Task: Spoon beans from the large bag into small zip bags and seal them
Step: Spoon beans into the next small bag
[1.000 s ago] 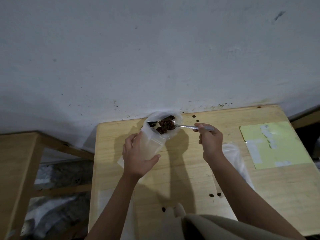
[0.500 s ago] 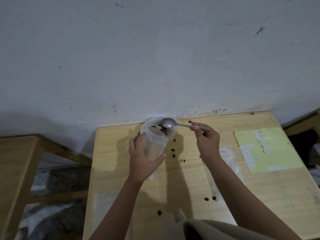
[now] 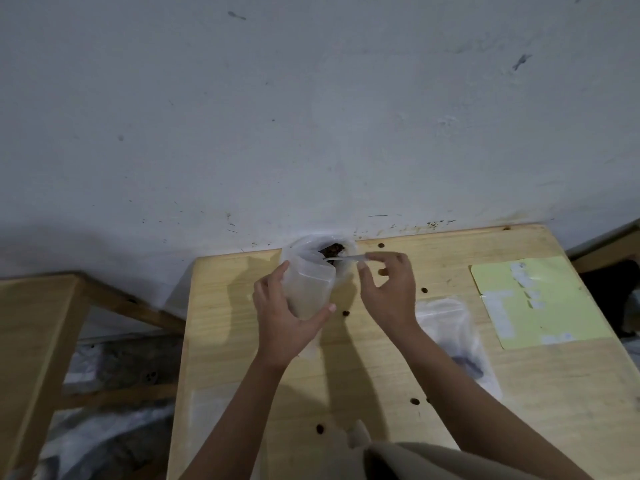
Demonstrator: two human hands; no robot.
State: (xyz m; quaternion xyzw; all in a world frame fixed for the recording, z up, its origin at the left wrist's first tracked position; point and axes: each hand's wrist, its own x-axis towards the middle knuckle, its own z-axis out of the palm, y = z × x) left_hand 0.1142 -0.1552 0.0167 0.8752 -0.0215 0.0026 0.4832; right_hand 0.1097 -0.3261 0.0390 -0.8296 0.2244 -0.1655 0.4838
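Left hand (image 3: 284, 320) grips small zip bag (image 3: 310, 289) upright over far part of table (image 3: 381, 368), fingers curled round it, mouth open. Right hand (image 3: 389, 296) pinches spoon (image 3: 346, 259) handle between thumb and fingertips; bowl reaches left into large bag (image 3: 325, 247) of beans (image 3: 333, 250) at far table edge by wall. Loose beans scattered on table. Flat clear bag (image 3: 450, 327) near right forearm; yellow sheet (image 3: 533, 303) far right

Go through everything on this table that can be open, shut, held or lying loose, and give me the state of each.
small zip bag: open, held upright
large bag: open, beans visible
spoon: bowl in the large bag
left hand: grips the small zip bag
right hand: pinches the spoon handle
loose beans: scattered on table
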